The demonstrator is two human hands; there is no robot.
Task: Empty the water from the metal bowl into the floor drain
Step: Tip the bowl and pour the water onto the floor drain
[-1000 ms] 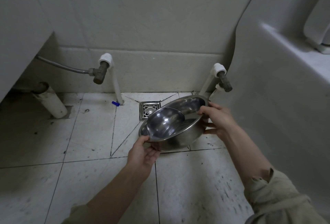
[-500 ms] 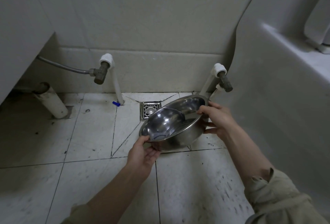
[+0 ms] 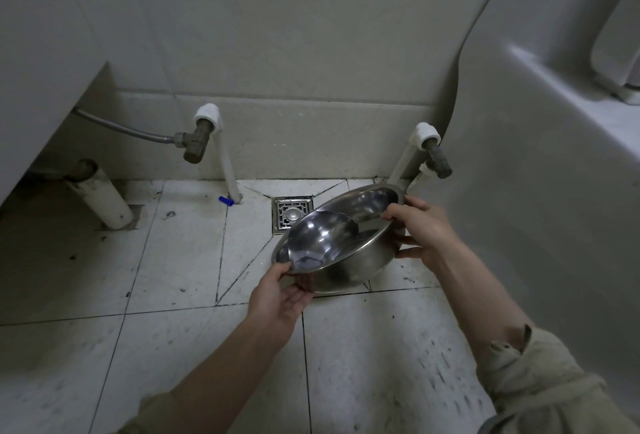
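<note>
A shiny metal bowl (image 3: 363, 250) hangs tilted above the tiled floor, its low side toward me and to the left. A smaller metal bowl (image 3: 318, 239) rests inside it against the low rim. My left hand (image 3: 282, 295) grips the near left rim from below. My right hand (image 3: 422, 226) holds the far right rim, thumb over the edge. The square metal floor drain (image 3: 291, 214) lies just beyond the bowl's left edge, partly covered by it. I cannot make out water in the bowl.
Two white pipes with valves (image 3: 199, 143) (image 3: 436, 156) rise from the floor beside the drain. A drain pipe (image 3: 100, 198) slants at the left under a cabinet. A small blue cap (image 3: 225, 200) lies on the tiles. A white fixture (image 3: 554, 191) fills the right.
The bowl stays held over the same spot; its tilt has hardly altered. Both hands keep their grip.
</note>
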